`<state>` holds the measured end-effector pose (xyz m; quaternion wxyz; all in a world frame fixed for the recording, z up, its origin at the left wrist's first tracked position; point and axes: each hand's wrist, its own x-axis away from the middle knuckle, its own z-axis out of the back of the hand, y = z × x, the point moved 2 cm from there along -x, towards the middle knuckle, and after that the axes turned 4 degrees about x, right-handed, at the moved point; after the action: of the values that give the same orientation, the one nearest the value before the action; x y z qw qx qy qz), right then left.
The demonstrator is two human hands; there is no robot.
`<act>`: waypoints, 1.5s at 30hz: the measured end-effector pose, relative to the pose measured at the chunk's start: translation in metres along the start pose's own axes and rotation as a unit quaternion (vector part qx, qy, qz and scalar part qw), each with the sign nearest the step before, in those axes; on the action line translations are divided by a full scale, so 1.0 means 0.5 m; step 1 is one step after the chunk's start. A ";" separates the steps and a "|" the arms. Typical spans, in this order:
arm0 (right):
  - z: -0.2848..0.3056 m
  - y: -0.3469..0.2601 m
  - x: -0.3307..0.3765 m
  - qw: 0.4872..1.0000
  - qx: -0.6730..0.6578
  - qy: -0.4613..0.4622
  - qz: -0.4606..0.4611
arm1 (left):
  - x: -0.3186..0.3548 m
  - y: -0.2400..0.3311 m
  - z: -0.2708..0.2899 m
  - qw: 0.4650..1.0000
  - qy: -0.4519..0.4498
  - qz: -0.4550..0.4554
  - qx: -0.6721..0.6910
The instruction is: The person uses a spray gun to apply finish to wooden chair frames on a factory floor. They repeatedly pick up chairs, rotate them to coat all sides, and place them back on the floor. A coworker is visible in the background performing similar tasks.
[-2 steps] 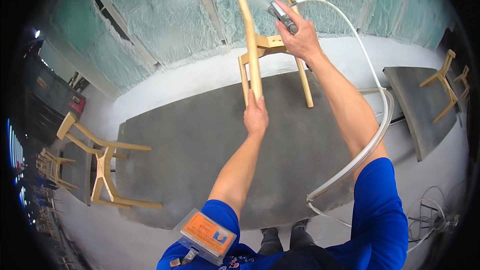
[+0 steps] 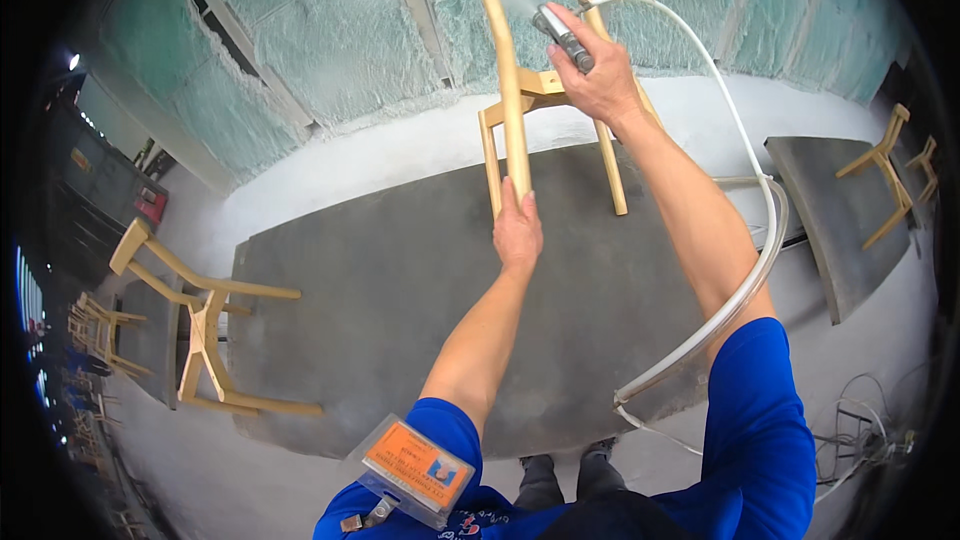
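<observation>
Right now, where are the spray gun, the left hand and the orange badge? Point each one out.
Spray gun (image 2: pixel 564 37): head view, on its metal body.
Left hand (image 2: pixel 517 234): head view, on the back of the hand.
Orange badge (image 2: pixel 414 461): head view, on its card face.

Room between chair legs (image 2: pixel 609 165), hose (image 2: pixel 715 320) rightward

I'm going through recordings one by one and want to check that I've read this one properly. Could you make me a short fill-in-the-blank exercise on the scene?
1. The person's left hand grips one ____ of the chair frame.
2. The spray gun is held in the person's ____ hand.
3. The hose curving away near the spray gun is ____ in colour.
4. The card in the badge holder is mainly ____.

Missing words: leg; right; white; orange.
</observation>
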<state>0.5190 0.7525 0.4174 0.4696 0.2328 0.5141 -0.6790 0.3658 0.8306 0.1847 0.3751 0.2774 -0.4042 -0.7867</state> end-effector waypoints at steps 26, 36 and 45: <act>0.510 -0.279 0.621 0.929 -0.099 -0.030 -0.356 | 0.213 -0.147 -0.023 0.993 -0.059 0.078 0.062; 0.964 -0.303 0.866 0.849 -0.010 0.066 -0.524 | 0.538 -0.348 -0.031 0.983 0.097 0.151 0.029; 0.866 -0.190 0.804 0.817 -0.193 0.013 -0.543 | 0.415 -0.396 -0.159 0.917 -0.113 0.356 -0.142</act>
<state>0.3268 0.1981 0.2990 0.0534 -0.1713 0.6837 -0.7074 0.2352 0.7052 -0.0513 0.6177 -0.0317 -0.3999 -0.6764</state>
